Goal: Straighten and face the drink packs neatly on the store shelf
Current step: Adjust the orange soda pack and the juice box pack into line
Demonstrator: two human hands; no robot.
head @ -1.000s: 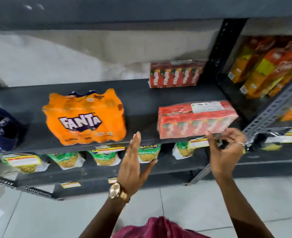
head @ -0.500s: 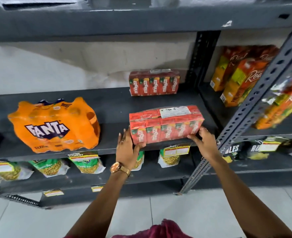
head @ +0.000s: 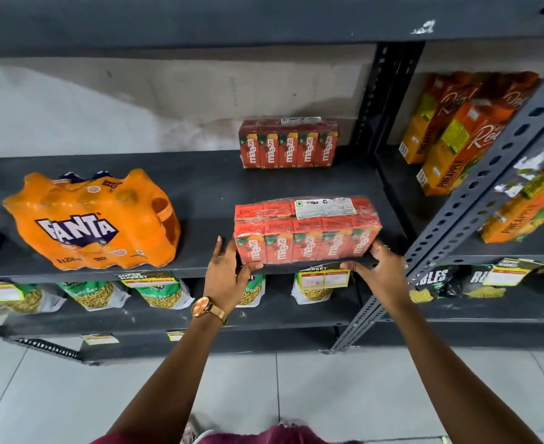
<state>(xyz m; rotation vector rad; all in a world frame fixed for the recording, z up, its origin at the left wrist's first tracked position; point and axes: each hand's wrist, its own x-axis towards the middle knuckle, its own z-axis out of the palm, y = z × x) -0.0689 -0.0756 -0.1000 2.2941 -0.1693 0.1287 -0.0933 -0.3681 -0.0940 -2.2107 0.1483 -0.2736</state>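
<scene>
Bracketing the front Maaza pack (head: 305, 233) at centre frame, we have our left hand (head: 227, 277) against its lower left corner and our right hand (head: 378, 272) against its lower right corner. The left fingers (head: 221, 251) lie flat and together along the pack's end, with the thumb hooked under its front edge. The right fingers (head: 379, 248) curl loosely around the far corner, thumb stretched along the shelf lip; neither hand lifts the pack. It is a brick of small red cartons in glossy, wrinkled shrink film, a white label on top, sitting at the front edge of the dark matte metal shelf (head: 200, 193) with its printed faces toward us and its right end angled slightly back.

A second Maaza pack (head: 288, 144) stands well behind it, against the pale wall in the upper middle. At left of frame the Fanta pack (head: 93, 221), lumpy bottles under bright orange film, sits at the front edge, well apart from our hands. A gold-toned wristwatch (head: 205, 307) rings the left wrist. Tall orange pineapple juice cartons (head: 456, 139) fill the bay at upper right, beyond a perforated grey upright (head: 475, 193). Below, green snack pouches (head: 99, 294) hang behind yellow price tags (head: 323, 278).
</scene>
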